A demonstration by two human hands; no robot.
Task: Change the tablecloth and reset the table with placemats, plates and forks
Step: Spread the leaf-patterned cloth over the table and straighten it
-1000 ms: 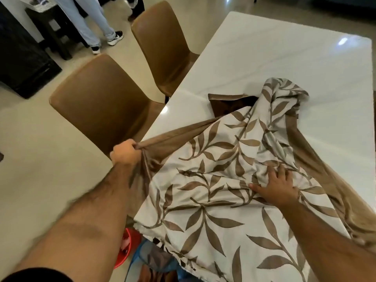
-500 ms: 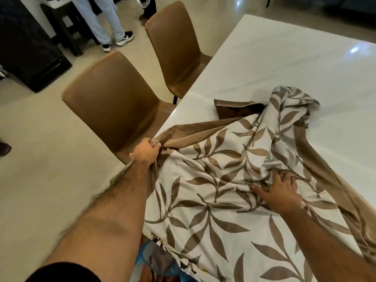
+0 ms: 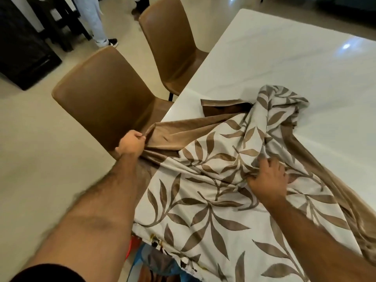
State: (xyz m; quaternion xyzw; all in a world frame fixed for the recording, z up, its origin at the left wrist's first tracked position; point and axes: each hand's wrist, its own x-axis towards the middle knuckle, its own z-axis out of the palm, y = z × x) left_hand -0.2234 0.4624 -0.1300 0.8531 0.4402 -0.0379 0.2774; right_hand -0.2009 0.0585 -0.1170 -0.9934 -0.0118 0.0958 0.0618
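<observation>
Cloth (image 3: 203,200): leaf print, brown border, bunched on near end of white tabletop (image 3: 284,58), not spread. Left hand (image 3: 130,144) grips brown edge; right hand (image 3: 268,178) clutches a fold mid-cloth. Placemats, plates, forks: none visible. Task judged early.

Tablecloth (image 3: 213,200) bunched on table (image 3: 284,58) near end; 2 chairs (image 3: 105,102) left.
</observation>
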